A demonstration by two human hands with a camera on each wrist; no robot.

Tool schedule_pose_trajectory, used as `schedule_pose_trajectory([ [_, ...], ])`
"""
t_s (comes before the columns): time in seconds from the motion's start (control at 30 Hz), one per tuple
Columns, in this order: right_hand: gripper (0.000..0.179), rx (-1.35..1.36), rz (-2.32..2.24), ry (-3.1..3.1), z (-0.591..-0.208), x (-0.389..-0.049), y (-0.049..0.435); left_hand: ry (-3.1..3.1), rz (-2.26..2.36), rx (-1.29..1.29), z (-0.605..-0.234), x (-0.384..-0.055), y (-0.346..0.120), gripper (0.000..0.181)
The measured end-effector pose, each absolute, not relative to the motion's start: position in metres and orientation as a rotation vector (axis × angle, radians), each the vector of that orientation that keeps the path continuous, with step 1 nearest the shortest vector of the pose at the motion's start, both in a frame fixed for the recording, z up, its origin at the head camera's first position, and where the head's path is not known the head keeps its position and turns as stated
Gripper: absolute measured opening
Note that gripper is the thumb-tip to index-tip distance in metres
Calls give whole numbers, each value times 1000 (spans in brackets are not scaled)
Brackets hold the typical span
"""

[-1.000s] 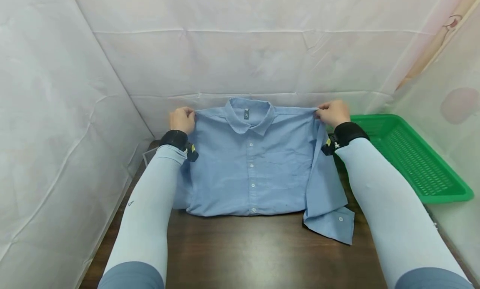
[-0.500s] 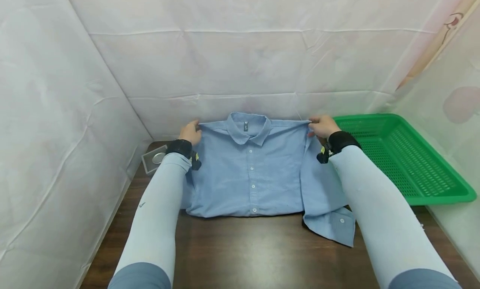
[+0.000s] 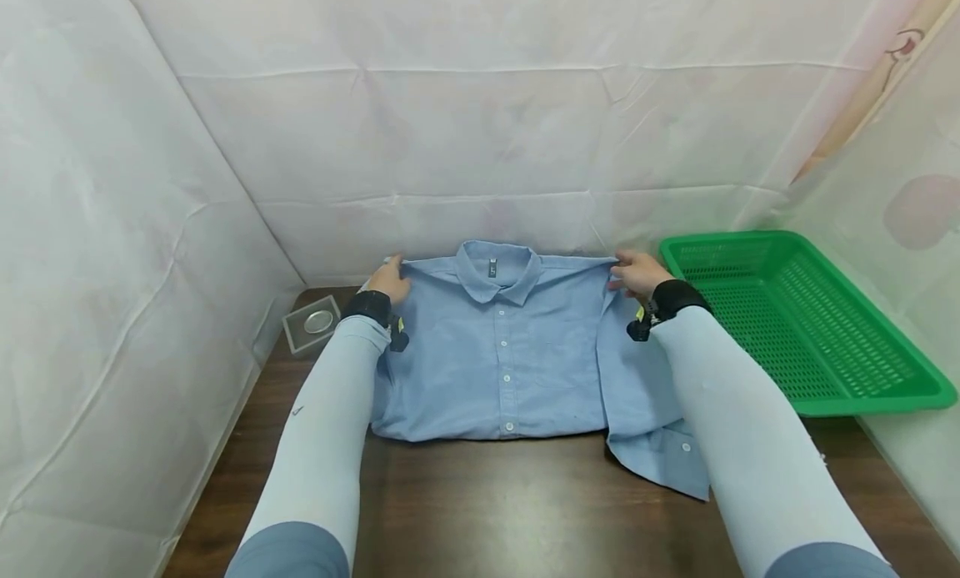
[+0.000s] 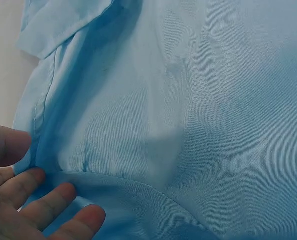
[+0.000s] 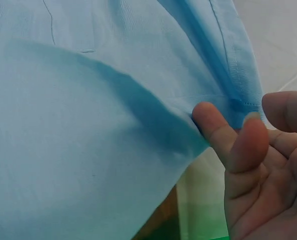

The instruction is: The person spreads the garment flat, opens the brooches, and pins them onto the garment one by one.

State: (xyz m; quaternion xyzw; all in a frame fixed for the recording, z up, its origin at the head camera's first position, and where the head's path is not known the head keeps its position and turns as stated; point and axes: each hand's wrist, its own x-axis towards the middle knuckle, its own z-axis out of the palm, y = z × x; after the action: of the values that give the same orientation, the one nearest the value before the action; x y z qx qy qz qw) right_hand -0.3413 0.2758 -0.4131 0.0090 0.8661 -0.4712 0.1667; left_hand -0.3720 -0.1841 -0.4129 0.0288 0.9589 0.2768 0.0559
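A light-blue button-up shirt lies front up in the head view, its collar at the far side and its lower part tucked out of sight. At the far left shoulder my left hand pinches the cloth between thumb and index finger; in the left wrist view its other fingers spread over the fabric. My right hand pinches the opposite shoulder corner, and the right wrist view shows its fingers by the seam. One sleeve with a buttoned cuff hangs down the right side, partly behind my forearm.
A green plastic basket stands at the right, close to my right hand. Left of my left wrist lies a small clear square case with a round disc in it. White sheeting walls in the brown wooden table.
Both hands have come nearer and slightly inward with the shirt's shoulders, so the collar sits lower in view. The clear case has come out from behind my left arm.
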Motion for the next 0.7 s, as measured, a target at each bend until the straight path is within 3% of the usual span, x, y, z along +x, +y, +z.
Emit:
schedule_pose_trajectory([
  [0.43, 70, 16, -1629, 2194, -418, -329, 262, 2752, 866, 76, -430, -378, -191, 84],
  [0.7, 79, -69, -1563, 2223, -433, -332, 258, 2645, 821, 160, -446, -383, -184, 93],
])
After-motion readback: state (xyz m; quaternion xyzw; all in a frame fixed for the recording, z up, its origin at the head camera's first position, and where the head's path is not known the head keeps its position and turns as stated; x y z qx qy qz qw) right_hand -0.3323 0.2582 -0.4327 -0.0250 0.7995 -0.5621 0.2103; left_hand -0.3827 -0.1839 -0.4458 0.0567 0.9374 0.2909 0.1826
